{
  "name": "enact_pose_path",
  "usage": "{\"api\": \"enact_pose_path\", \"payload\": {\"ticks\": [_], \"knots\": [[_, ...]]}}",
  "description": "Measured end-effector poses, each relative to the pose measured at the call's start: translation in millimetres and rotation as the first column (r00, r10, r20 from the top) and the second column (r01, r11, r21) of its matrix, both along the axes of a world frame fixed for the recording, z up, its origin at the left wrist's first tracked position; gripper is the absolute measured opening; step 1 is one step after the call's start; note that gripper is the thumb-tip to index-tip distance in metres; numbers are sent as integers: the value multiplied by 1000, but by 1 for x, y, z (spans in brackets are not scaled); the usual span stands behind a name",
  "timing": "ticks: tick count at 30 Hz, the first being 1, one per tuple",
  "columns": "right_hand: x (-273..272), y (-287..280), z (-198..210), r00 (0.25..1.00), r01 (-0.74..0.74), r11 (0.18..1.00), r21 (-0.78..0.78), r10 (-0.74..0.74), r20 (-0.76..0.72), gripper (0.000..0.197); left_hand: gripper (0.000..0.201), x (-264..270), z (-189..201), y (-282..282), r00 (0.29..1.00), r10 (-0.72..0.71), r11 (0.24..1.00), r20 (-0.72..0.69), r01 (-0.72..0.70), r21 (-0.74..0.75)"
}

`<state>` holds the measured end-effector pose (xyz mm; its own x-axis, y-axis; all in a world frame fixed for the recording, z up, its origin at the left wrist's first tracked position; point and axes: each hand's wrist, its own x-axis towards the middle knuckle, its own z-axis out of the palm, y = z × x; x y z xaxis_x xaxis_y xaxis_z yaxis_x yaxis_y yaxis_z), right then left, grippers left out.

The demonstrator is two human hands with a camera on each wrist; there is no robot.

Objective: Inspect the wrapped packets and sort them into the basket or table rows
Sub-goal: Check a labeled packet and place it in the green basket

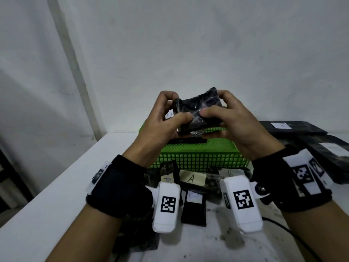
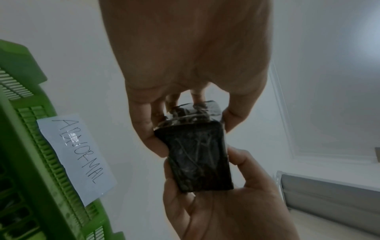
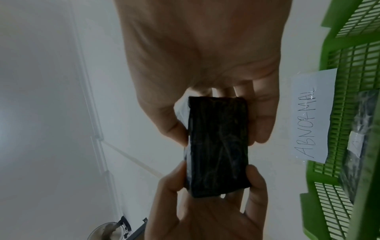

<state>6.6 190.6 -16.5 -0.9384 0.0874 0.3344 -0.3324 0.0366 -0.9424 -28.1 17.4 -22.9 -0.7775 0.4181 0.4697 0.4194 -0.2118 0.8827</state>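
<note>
A black packet [image 1: 198,110] wrapped in clear crinkled film is held up over the green mesh basket [image 1: 204,157]. My left hand [image 1: 177,108] grips its left end and my right hand [image 1: 215,104] grips its right end, thumbs pressed on the near face. The left wrist view shows the packet [image 2: 197,154] end-on between the left hand [image 2: 195,133] and the right hand's fingers [image 2: 242,162]. From the right wrist, the packet [image 3: 218,146] sits in my right hand [image 3: 218,129]. The basket wall carries a paper label reading ABNORMAL [image 3: 310,113].
Black packets lie on the white table [image 1: 56,186] in front of the basket, with paper tags A [image 1: 191,178], B [image 1: 230,173] and D [image 1: 194,207]. Flat black packets [image 1: 294,127] lie at the right. One wrapped packet [image 3: 362,129] is inside the basket. A black cable [image 1: 279,225] runs at near right.
</note>
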Motion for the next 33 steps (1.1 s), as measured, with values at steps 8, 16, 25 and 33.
{"api": "enact_pose_path", "payload": {"ticks": [8,16,25,33], "knots": [[1,-8,-4,993,24,1000,10,-23,-115,47,26,4,1,0,982,140,986,-129,-149,-69],[-2,-8,-6,997,-51,996,68,55,-62,57,35,-4,3,-10,988,148,983,-44,-152,-105],[-2,-4,-5,999,24,997,68,-22,-27,22,33,-2,1,-7,992,79,988,-93,-91,-128],[-1,-6,-5,966,116,983,140,-79,-247,34,47,-1,3,-8,985,142,980,-97,-154,-124]]}}
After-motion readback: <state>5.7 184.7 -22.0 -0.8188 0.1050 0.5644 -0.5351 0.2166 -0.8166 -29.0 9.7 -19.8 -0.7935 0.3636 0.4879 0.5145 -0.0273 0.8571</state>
